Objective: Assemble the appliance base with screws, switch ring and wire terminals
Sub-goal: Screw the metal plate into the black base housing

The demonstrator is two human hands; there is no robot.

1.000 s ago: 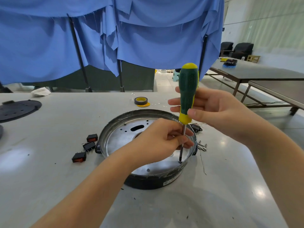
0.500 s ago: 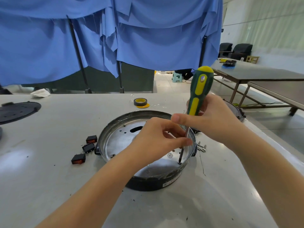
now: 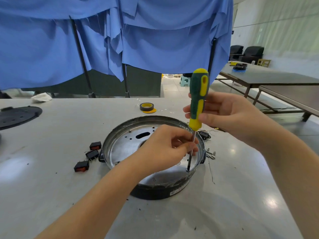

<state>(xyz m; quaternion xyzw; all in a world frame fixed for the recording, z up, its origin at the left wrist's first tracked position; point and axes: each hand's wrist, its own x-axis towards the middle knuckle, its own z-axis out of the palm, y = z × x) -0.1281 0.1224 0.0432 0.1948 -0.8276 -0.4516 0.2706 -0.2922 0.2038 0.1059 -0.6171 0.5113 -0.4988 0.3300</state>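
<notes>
The round appliance base [image 3: 120,135], a shallow metal pan with a dark outer wall, lies on the grey table. A green and yellow screwdriver [image 3: 198,100] stands nearly upright with its tip at a hole in the pan floor near the right rim. My right hand [image 3: 229,116] grips its handle. My left hand [image 3: 165,149] reaches over the pan and pinches the metal shaft low down. Three black rocker switches [image 3: 91,154] with red faces lie left of the base. Small metal terminals [image 3: 211,154] lie just right of it.
A roll of black and yellow tape [image 3: 146,106] sits behind the base. A black perforated disc [image 3: 17,116] lies at the far left. Another black part [image 3: 204,134] with thin wires sits at the base's right rear. Blue cloth hangs behind the table.
The screwdriver, tilted right half a second ago, now stands upright again. My right hand has shifted its grip on the handle. My left hand stays on the shaft.
</notes>
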